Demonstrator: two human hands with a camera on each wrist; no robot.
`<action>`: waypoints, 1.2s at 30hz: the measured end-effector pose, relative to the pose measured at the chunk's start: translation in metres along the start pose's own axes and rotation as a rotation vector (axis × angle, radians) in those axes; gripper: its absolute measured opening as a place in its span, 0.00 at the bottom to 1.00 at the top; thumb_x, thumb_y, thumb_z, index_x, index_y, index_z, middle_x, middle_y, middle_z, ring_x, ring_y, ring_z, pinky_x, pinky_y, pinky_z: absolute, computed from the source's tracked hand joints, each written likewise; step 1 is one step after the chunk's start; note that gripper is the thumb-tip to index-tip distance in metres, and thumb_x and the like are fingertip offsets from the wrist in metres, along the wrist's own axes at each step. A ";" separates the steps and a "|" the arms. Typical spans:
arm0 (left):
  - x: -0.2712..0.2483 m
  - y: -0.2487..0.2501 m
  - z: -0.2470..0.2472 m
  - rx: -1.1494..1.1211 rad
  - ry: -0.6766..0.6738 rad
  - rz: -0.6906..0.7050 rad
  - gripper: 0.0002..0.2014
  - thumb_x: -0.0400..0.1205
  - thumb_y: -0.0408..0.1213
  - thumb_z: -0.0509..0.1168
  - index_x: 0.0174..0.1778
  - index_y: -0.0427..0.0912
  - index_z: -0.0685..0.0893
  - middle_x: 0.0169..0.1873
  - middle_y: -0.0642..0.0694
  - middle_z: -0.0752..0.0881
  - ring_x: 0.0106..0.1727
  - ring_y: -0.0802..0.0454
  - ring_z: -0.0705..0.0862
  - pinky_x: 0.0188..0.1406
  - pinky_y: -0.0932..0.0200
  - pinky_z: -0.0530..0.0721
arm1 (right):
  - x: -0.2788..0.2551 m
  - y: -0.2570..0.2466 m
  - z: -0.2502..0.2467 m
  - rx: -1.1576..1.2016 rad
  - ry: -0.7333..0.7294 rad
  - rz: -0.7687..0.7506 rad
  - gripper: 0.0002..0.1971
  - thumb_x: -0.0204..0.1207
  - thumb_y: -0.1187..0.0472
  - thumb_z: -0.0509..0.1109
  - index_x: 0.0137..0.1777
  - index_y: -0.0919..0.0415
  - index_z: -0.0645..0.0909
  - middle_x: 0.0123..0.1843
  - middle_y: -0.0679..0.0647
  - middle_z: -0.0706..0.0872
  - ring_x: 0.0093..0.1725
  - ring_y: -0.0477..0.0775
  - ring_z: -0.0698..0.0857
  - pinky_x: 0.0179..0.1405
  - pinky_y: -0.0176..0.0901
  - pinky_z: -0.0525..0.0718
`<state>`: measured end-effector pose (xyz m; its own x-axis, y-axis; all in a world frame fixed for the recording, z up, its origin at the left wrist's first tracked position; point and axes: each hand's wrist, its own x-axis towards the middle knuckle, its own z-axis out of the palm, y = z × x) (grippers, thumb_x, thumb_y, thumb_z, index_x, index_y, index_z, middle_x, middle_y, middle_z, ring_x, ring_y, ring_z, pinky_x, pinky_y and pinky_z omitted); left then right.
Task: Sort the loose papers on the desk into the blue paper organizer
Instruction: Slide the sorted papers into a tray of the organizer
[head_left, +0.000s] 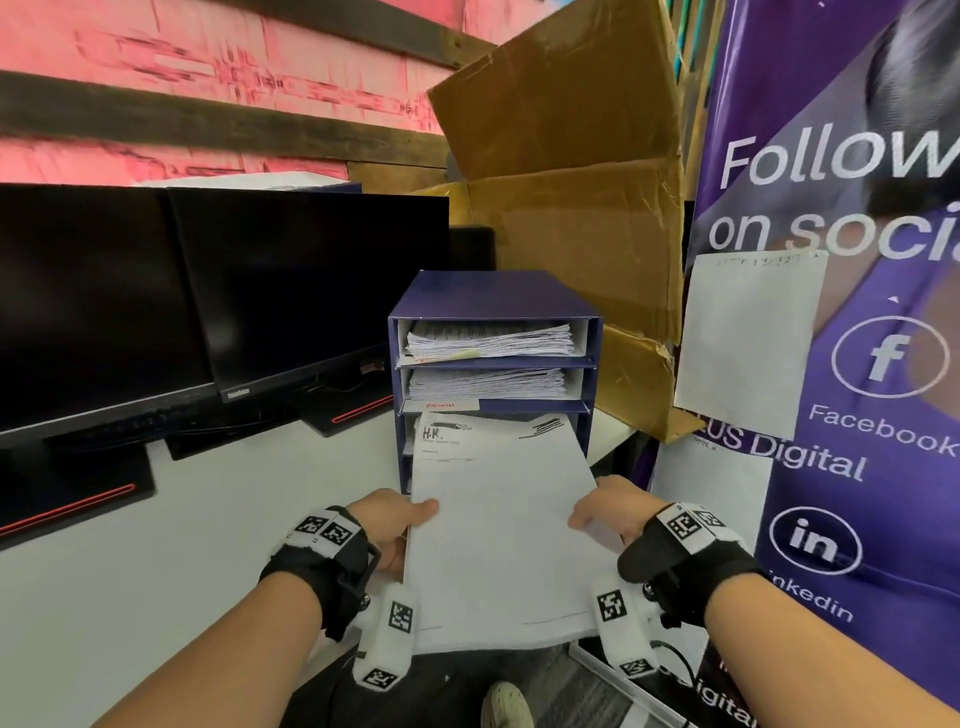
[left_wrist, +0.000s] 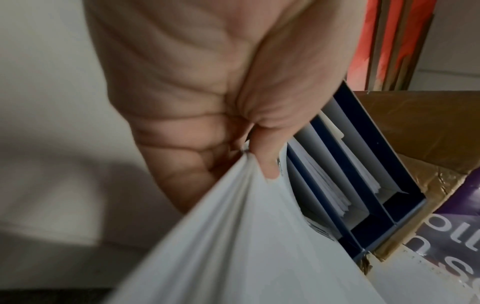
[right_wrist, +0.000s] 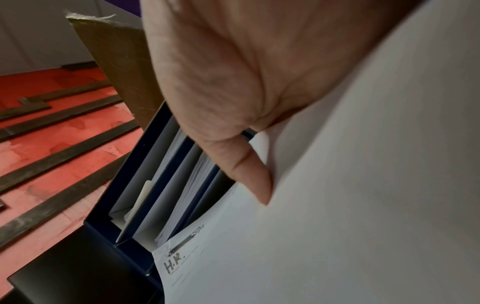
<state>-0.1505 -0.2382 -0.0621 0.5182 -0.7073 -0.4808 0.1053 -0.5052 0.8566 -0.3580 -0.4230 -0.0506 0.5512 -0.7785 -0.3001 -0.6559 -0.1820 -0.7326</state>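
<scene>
The blue paper organizer (head_left: 493, 296) stands on the white desk (head_left: 156, 545), and its upper two shelves hold stacks of paper (head_left: 491, 340). A white paper stack (head_left: 498, 530) marked "H.R." has its far end inside the third slot. My left hand (head_left: 397, 525) grips the stack's left edge, thumb on top. My right hand (head_left: 610, 512) grips its right edge the same way. In the left wrist view my thumb (left_wrist: 267, 162) pinches the sheets (left_wrist: 246, 236) beside the organizer (left_wrist: 363, 174). The right wrist view shows my thumb (right_wrist: 249, 174) on the stack (right_wrist: 337, 205) at the organizer (right_wrist: 145, 164).
Two dark monitors (head_left: 208, 296) stand on the desk to the left. A large cardboard box (head_left: 576, 208) leans behind and right of the organizer. A purple banner (head_left: 857, 364) with taped white sheets (head_left: 748, 338) closes the right side.
</scene>
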 end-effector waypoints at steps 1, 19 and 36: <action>0.003 -0.001 0.001 -0.019 0.020 -0.010 0.17 0.83 0.37 0.66 0.63 0.28 0.79 0.54 0.31 0.88 0.57 0.33 0.87 0.62 0.30 0.80 | 0.002 0.000 0.000 0.015 0.007 0.004 0.20 0.68 0.68 0.73 0.61 0.73 0.81 0.49 0.61 0.82 0.49 0.56 0.80 0.51 0.46 0.80; 0.068 0.038 -0.008 -0.093 0.233 0.134 0.19 0.78 0.34 0.72 0.59 0.25 0.79 0.52 0.29 0.85 0.49 0.35 0.87 0.54 0.40 0.87 | 0.056 -0.012 -0.014 0.196 0.086 0.044 0.21 0.70 0.62 0.75 0.61 0.70 0.82 0.63 0.68 0.84 0.65 0.69 0.82 0.62 0.55 0.81; 0.029 0.024 -0.011 -0.098 -0.023 -0.010 0.18 0.78 0.32 0.73 0.62 0.31 0.81 0.50 0.38 0.87 0.36 0.48 0.87 0.35 0.57 0.88 | 0.051 -0.024 -0.005 0.370 0.017 0.108 0.06 0.79 0.63 0.68 0.42 0.66 0.77 0.39 0.62 0.81 0.36 0.58 0.82 0.31 0.47 0.82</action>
<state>-0.1236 -0.2658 -0.0533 0.4968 -0.7143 -0.4930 0.1938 -0.4624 0.8652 -0.3165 -0.4612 -0.0455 0.4788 -0.7915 -0.3799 -0.4775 0.1283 -0.8692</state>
